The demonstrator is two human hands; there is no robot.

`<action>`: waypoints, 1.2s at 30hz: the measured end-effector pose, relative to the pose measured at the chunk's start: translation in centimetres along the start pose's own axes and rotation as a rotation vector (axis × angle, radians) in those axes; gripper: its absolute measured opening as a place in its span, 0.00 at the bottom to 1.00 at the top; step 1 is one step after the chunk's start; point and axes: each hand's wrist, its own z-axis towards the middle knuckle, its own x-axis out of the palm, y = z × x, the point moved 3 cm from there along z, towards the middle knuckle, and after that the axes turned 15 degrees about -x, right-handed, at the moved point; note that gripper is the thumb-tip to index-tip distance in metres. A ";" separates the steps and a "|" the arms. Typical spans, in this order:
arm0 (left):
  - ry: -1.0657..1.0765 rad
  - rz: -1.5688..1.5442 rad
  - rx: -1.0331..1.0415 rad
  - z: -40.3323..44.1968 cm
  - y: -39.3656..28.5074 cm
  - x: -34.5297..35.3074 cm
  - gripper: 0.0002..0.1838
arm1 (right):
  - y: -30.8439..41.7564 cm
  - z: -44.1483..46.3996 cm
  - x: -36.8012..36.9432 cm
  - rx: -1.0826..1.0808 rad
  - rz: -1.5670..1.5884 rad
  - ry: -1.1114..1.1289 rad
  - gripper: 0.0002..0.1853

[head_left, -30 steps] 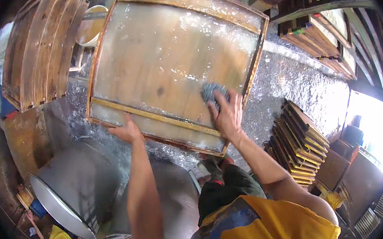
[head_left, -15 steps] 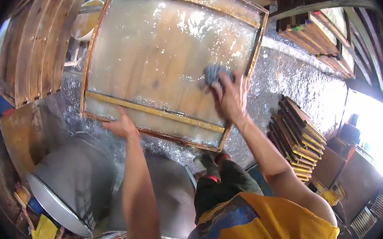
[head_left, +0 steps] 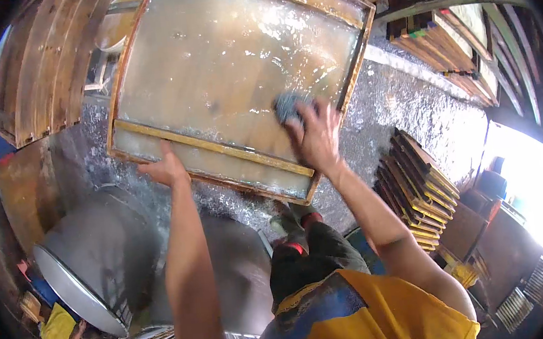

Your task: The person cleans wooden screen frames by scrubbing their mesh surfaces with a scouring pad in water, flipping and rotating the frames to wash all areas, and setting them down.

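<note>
A large wooden tray with raised edges and two crossbars holds cloudy, wet liquid over its surface. My left hand is closed on the tray's near edge, toward the left, with the thumb on top and the other fingers partly hidden beneath. Near the tray's right side, my right hand holds a grey-blue scouring pad against the wet surface, fingers closed on it.
Wooden trays stand at upper left beside a white bucket. More are stacked at right and upper right. Large metal vessels stand at lower left, near a person in yellow.
My right hand has moved the scouring pad over the tray, lately to the left. The tray has shifted slightly up and left in view, with my left hand still on its edge.
</note>
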 end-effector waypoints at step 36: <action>0.018 0.001 0.038 0.7 0.8 0.2 0.43 | 14.1 19.0 11.3 -0.407 0.247 0.076 0.26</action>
